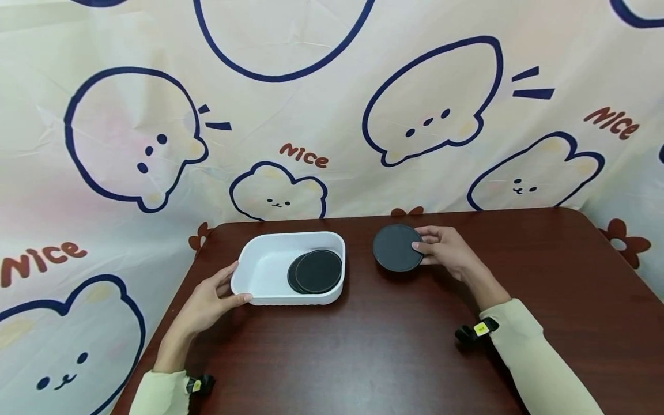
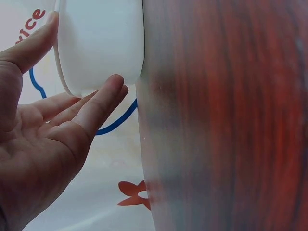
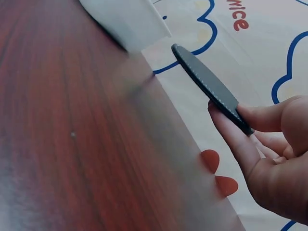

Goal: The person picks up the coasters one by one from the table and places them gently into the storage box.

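Observation:
A white plastic bin (image 1: pixel 264 276) with rounded corners stands on the table. Inside it, toward the right end, black round coasters (image 1: pixel 319 272) overlap in a small pile. My left hand (image 1: pixel 210 300) holds the bin's left end, thumb at the near corner and fingers along the end wall; the left wrist view shows the fingertips against the bin's outside. To the right of the bin, my right hand (image 1: pixel 446 249) pinches another black round coaster (image 1: pixel 397 248) by its right edge. The right wrist view shows this coaster (image 3: pixel 211 86) edge-on, raised off the table, with stitching along its rim.
The dark reddish-brown wooden table (image 1: pixel 342 357) ends at the back against a pale cloth (image 1: pixel 332 115) printed with cartoon bears and flowers. The bin stands near the table's back left. Black wrist cameras (image 1: pixel 474 331) are strapped on both sleeves.

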Demonstrator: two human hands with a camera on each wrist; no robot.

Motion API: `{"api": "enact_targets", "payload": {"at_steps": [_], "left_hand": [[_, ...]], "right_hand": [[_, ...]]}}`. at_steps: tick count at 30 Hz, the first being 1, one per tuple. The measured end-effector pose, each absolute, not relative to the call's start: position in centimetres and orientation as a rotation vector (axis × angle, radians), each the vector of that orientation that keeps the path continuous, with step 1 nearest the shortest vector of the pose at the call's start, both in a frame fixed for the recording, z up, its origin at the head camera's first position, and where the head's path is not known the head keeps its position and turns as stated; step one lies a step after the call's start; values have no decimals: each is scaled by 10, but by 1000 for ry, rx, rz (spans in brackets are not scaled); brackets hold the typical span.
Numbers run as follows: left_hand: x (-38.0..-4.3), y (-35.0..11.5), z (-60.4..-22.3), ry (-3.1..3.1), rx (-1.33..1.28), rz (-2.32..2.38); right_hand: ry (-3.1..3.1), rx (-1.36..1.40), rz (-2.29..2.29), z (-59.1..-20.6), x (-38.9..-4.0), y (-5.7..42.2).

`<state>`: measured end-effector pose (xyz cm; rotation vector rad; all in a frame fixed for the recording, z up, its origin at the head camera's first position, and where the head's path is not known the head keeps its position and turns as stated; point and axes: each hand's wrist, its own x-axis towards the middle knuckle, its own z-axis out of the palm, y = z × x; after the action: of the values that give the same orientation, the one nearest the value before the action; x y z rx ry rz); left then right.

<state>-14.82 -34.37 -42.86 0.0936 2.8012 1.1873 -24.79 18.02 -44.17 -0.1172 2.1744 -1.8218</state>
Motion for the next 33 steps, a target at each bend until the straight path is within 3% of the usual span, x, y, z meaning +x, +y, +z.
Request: {"api": "enact_targets", "payload": {"at_steps": [33], "left_hand": [[-146,-342,-428,2779,102,1194]], "right_hand": [[1982,-152,-1871,-443,-201,210]]}}
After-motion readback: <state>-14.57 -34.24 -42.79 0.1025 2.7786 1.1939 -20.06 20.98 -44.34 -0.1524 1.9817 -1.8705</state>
